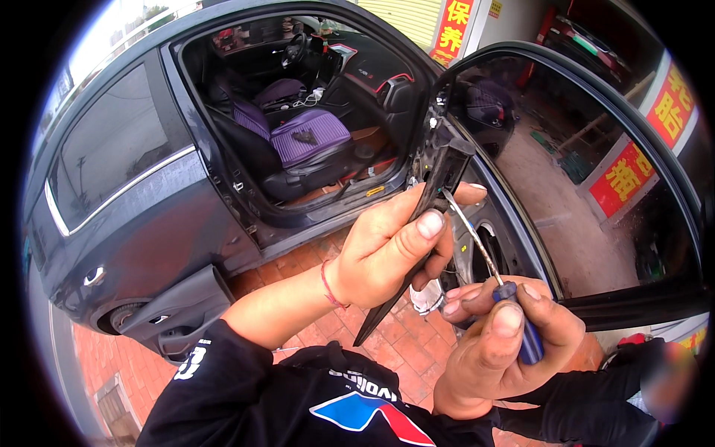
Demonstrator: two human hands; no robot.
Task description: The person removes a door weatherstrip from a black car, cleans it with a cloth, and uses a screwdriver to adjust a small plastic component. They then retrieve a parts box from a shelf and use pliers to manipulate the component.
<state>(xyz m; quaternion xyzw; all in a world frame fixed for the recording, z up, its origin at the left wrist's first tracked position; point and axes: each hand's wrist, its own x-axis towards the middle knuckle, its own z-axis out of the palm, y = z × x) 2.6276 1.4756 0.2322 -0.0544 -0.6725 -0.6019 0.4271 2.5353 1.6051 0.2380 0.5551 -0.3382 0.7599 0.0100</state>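
Note:
My left hand (pixel 398 242) is closed round a long, narrow black plastic trim strip (pixel 387 307), held up at a slant in front of the car door. The strip's wider upper end shows above my fingers, and its thin tail hangs below the hand. In my right hand (pixel 514 335) is a screwdriver (pixel 530 339) with a blue and black handle, gripped between thumb and fingers. Its metal shaft points up and left, and the tip meets the strip's upper end beside my left fingertips. Whether the tip sits inside a slot there I cannot tell.
The dark car's front door (pixel 514 246) stands open with its inner side bare. Through the doorway shows a purple seat (pixel 309 138). A removed door panel (pixel 179 309) leans by the rear wheel on the red brick paving (pixel 335 328). Another person (pixel 618 395) is low at the right.

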